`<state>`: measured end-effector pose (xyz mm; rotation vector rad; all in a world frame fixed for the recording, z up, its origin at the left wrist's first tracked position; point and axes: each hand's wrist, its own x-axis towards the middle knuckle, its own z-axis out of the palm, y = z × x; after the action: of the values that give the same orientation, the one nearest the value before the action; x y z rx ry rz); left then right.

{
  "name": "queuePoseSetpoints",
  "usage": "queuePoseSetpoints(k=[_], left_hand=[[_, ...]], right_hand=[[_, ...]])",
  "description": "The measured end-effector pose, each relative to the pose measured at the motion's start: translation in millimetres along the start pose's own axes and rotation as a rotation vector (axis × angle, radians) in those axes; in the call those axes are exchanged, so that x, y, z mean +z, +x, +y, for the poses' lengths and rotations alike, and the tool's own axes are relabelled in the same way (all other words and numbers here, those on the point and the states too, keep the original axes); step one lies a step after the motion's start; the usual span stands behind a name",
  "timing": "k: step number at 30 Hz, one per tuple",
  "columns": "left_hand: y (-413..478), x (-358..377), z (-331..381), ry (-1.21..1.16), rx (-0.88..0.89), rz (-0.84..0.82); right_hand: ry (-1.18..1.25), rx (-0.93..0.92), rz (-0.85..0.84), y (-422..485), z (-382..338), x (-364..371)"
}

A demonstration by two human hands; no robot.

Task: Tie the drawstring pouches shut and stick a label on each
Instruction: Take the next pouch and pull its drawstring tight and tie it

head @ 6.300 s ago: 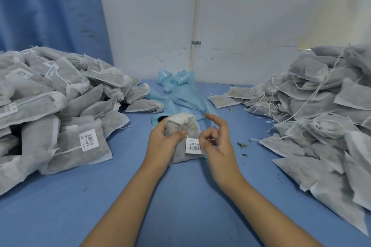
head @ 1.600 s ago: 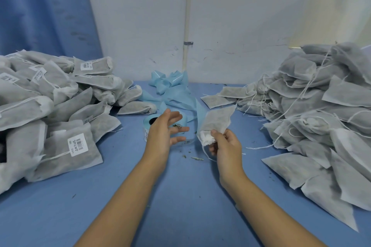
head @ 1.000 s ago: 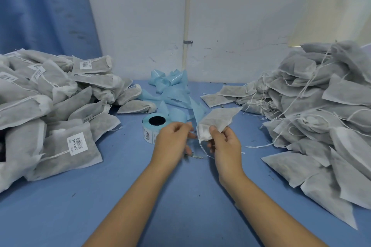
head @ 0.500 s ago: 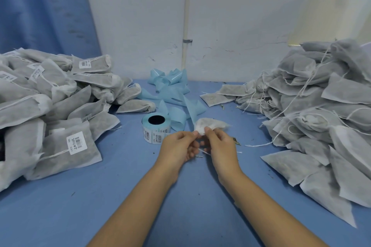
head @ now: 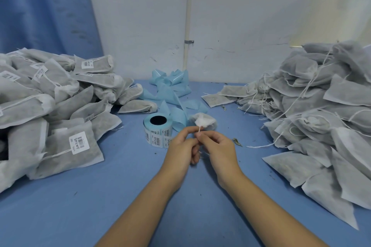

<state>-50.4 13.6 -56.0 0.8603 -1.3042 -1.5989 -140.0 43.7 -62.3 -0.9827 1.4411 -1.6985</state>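
A small grey drawstring pouch point(head: 203, 121) lies on the blue table just beyond my fingers, its gathered white mouth facing me. My left hand point(head: 183, 144) and my right hand point(head: 216, 146) meet at the pouch's mouth, and both pinch its thin white drawstring point(head: 199, 129) between thumb and fingers. The roll of barcode labels point(head: 158, 132) stands just left of the pouch, close to my left hand.
A heap of labelled, tied pouches point(head: 50, 110) fills the left side. A heap of unlabelled pouches with loose strings point(head: 317, 118) fills the right. Curled blue label backing strips point(head: 172, 90) lie behind the roll against the white wall. Dry leaf bits point(head: 237, 142) dot the table.
The pouch has come down from my raised right hand onto the table. My left hand closed in and both hands now pinch the string at its mouth.
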Motion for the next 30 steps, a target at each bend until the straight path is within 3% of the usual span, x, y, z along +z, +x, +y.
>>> queuePoseSetpoints(k=[6,13,15,18,20,23,30], left_hand=[[0.0,3.9,1.0,0.027,-0.094,-0.047],[-1.7,12.3,1.3,0.128,-0.040,-0.055],[-2.3,8.5,-4.1,0.257,0.026,-0.012],[-3.5,-6.5,-11.0,0.670,0.260,0.064],[-5.6,-12.0,-10.4,0.913,0.353,0.063],[-6.6,-10.7,-6.6,1.160,0.408,0.066],[-7.8,-13.0,-4.6,1.207,0.452,0.189]], right_hand=[[0.208,0.130,0.105,3.1,-6.2,-5.5],[0.386,0.201,0.192,7.4,-8.5,-5.7],[0.416,0.201,0.150,7.7,-9.5,-7.1],[0.431,0.208,0.068,9.2,-10.5,-11.2],[0.322,0.176,0.048,9.6,-9.4,-12.0],[-0.113,-0.030,0.107,9.9,-4.8,-12.4],[-0.670,-0.354,0.175,7.1,-3.6,-19.0]])
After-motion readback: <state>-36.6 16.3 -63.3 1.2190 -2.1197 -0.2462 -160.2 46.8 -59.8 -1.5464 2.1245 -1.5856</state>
